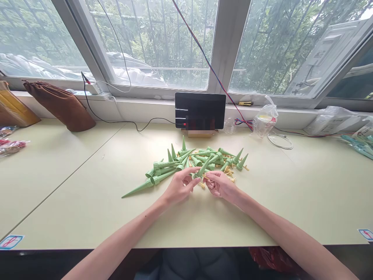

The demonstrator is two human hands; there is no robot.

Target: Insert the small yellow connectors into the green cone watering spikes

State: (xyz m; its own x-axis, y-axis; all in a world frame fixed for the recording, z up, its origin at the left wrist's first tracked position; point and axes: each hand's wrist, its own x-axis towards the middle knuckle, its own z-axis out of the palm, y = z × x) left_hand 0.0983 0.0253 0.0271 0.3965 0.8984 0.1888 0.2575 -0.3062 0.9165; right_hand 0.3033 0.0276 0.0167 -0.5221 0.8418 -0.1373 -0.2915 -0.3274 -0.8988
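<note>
Fingers of the left hand [180, 186] around a green cone's [203, 168] wide end.

Windows: daylight is let in from the far side, and the panes [151, 42] are left pale and hazy.
Worktop [96, 202]: brightly and evenly lit; only faint, soft shadows are cast beneath the left hand [178, 186] and right hand [223, 186].
Screen [201, 107]: thin white reflections are seen at left; its lower part is pixelated.
Edges: window frames [225, 42] are slanted and stretched.
Below worktop: deeply shaded.
</note>
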